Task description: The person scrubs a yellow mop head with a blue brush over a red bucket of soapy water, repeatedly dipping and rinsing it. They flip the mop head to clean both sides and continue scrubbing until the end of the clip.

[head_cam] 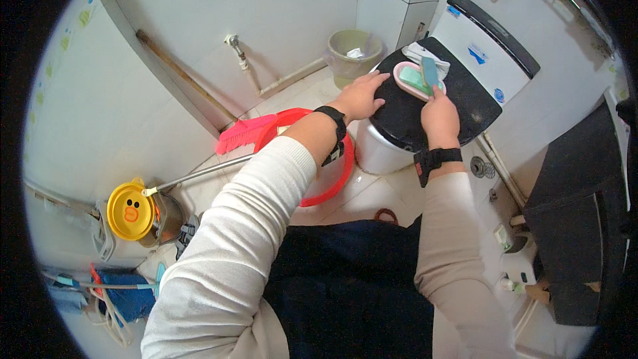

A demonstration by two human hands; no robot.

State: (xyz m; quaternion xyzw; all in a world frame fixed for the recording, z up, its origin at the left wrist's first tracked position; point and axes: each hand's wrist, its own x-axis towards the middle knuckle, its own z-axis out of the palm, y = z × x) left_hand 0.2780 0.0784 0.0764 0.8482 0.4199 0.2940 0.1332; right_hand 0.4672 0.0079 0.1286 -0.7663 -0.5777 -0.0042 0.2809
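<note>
My right hand (440, 115) grips the handle of a small blue scrub brush (429, 71). The brush rests over a pink soap dish (397, 74), against a green bar of soap (412, 78). Dish and soap sit on the black lid (463, 89) of a toilet. Just behind the dish lies a folded white cloth (421, 53), partly covered by the brush. My left hand (363, 93) has its fingers apart at the left edge of the lid and holds nothing; whether it presses on the lid, I cannot tell.
A red basin (347, 169) stands on the floor under my left forearm, largely hidden. Beside it are a pink broom (244, 132) and a metal pole (209, 173). A lined waste bin (349, 40) stands left of the toilet. At left is a yellow-lidded bin (130, 212).
</note>
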